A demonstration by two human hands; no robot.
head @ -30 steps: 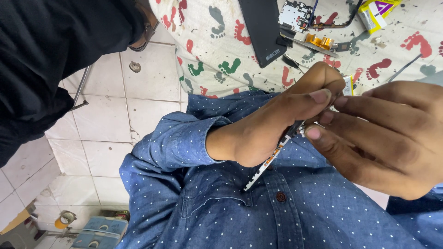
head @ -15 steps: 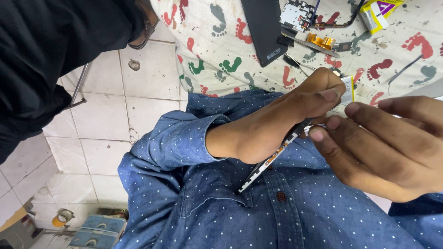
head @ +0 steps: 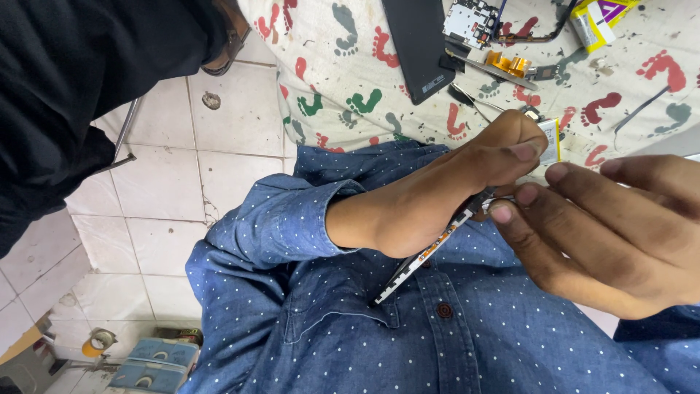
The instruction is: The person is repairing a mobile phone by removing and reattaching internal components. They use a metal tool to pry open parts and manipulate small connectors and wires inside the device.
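Both of the person's hands are working on one thing here: a long, thin circuit-board strip (head: 430, 248) with tiny orange and white parts along its edge, seen edge-on. The left hand (head: 437, 193) is curling over it from above, thumb and fingers pinched onto its upper end, so it's holding the strip and not open at all. The right hand (head: 605, 233) is coming in from the right with its fingers mostly straight and close together, and two fingertips (head: 503, 213) are pressing right at that same upper end. The strip is slanting down to the left, hanging in the air just in front of the person's blue polka-dot shirt (head: 437, 343), its lower end near the shirt placket.

Behind the hands, a cloth with red and green footprints (head: 343, 80) is covering the work surface. Lying on it: one flat black phone panel (head: 419, 44), one bare circuit board with metal shields (head: 470, 22), one small orange flex part (head: 509, 64), one yellow and white packet (head: 594, 22) at the top edge, and one white battery-like slab with a yellow edge (head: 550, 138) peeking out just behind the left hand's knuckles. Thin metal tweezers (head: 474, 98) are resting beside the black panel.

Another person in black clothing (head: 80, 87) is filling the upper left, over a pale tiled floor (head: 168, 168).
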